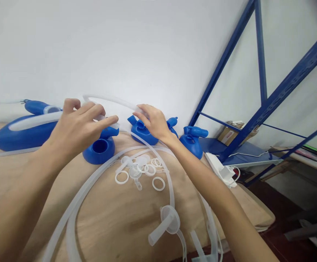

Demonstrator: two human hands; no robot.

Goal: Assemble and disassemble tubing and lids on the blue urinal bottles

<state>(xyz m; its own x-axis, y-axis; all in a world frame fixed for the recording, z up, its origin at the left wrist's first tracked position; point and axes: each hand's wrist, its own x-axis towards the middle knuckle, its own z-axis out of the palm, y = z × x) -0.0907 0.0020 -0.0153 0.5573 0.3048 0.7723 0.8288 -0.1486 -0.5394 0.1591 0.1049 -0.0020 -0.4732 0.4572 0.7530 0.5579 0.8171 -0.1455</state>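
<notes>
My left hand [84,118] is closed around a translucent white tube [38,120], whose end pokes out past the fingertips. To its right, my right hand [154,120] pinches a curved stretch of translucent tubing [111,100] between thumb and fingers. Whether both hands grip the same tube cannot be made out. Below my left hand stands a blue bottle [99,154] with an open round mouth. Another blue bottle [144,136] is behind my right hand. A larger-looking blue bottle [24,134] sits at the far left, with tubing across it.
White rings [158,183] and clear caps lie mid-table. Nearer me is a translucent cap with a tube stub [170,220]. Long tubes [76,203] loop over the wooden table [114,218]. A blue bottle [191,145], a white power strip [220,169] and a blue metal frame [262,105] are right.
</notes>
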